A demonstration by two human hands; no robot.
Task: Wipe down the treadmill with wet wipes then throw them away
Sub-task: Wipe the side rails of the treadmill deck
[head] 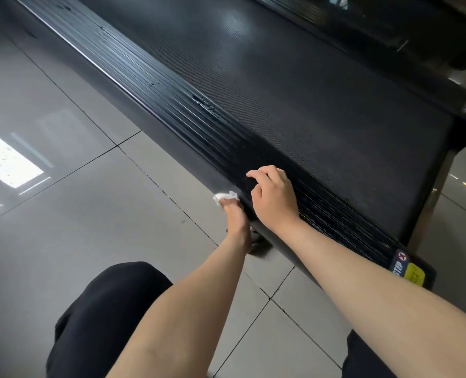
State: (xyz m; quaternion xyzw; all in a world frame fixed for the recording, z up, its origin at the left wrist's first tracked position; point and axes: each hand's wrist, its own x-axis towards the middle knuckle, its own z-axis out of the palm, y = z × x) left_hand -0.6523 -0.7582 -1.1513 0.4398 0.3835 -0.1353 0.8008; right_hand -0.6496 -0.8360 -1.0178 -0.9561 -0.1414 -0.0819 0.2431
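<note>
Down at the near side of the treadmill (294, 85), low by the floor (63, 227), both bare arms reach in from the bottom of the view. The left hand (234, 216) is on the outer edge of the ribbed side rail (172, 105), fingers pinched around a bunched white wet wipe (225, 197) – the wipe pokes out past the fingertips, right where the rail's edge meets the grey tiles behind it. The right hand (274, 197) sits just beside it, on top of the rail, holding nothing. Its fingers are loosely bent, with the index finger stretched toward the far end of the rail. The two hands are close, the right one higher on the rail and the left one down its outer face.

The dark textured belt (335, 118) runs alongside, and small glossy smears (208, 109) show on the ribs further up the rail. At the rail's near end there is a yellow label (415, 275) next to a sticker reading STEP (400, 264). A knee in black fabric (103, 309) fills the lower left – the glossy floor tiles pick up a bright window reflection (8, 162) at the left edge.
</note>
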